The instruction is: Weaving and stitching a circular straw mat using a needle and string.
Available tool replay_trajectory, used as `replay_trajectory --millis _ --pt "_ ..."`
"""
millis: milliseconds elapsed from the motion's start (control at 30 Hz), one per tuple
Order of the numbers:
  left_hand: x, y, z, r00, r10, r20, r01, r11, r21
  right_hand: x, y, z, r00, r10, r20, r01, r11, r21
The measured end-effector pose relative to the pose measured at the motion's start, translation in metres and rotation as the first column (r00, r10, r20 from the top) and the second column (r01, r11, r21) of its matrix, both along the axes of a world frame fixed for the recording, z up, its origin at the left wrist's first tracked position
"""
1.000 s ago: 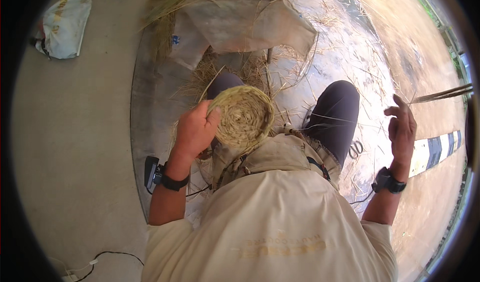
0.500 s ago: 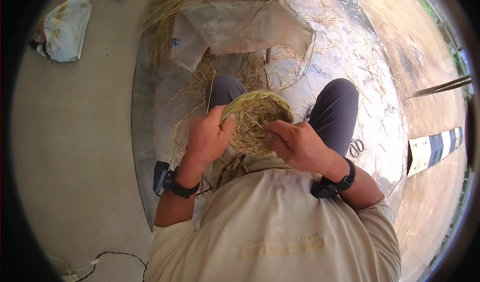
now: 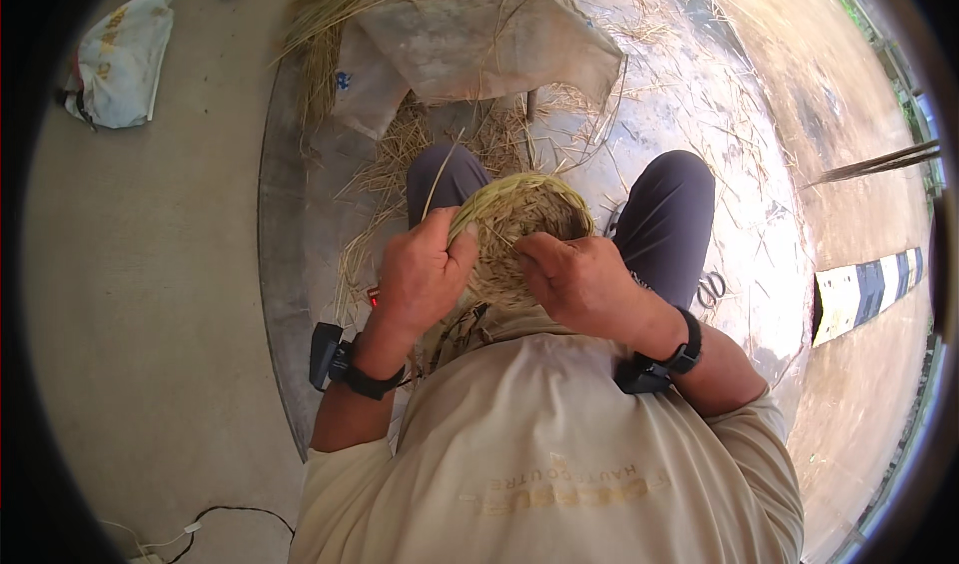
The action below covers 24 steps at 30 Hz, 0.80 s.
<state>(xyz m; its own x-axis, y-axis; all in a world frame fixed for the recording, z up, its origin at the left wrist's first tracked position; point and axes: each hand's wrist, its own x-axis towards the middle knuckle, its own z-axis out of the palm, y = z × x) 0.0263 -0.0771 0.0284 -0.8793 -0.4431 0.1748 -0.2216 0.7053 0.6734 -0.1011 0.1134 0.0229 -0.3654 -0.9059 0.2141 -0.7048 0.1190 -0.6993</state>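
While the seated person leans over the work, the left hand is clamped on the near-left rim of a round woven basket, thumb inside, fingers curled round the outside. The basket is at the centre of the frame, its open mouth tilted so that I can see into it. The right hand is closed, fingers folded, thumb and forefinger pressed together at the basket's inner side; whether a strand is caught between those tips, I cannot tell. One loose strand stands up above the left hand.

As to markings: the pale shirt bears faded printed lettering across its lower-centre part, upside down from where I look. The white bag, upper left of the frame, carries yellowish print, too small to make out. A small blue mark shows at the left edge of the clear plastic sheet, upper centre. Dark bands circle both wrists; their casings are too small to examine for labels.
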Motion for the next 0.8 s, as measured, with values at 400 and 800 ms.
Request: replay_trajectory --millis 400,800 --pt "-0.003 0.002 -0.010 0.999 0.026 -0.033 -0.030 0.992 -0.126 -0.010 -0.020 0.001 0.928 -0.037 0.371 0.010 0.997 0.075" --pt "-0.004 -0.006 0.005 0.971 -0.234 -0.044 0.206 0.917 -0.342 -0.024 -0.006 0.040 0.992 -0.083 0.096 0.098 0.983 -0.154"
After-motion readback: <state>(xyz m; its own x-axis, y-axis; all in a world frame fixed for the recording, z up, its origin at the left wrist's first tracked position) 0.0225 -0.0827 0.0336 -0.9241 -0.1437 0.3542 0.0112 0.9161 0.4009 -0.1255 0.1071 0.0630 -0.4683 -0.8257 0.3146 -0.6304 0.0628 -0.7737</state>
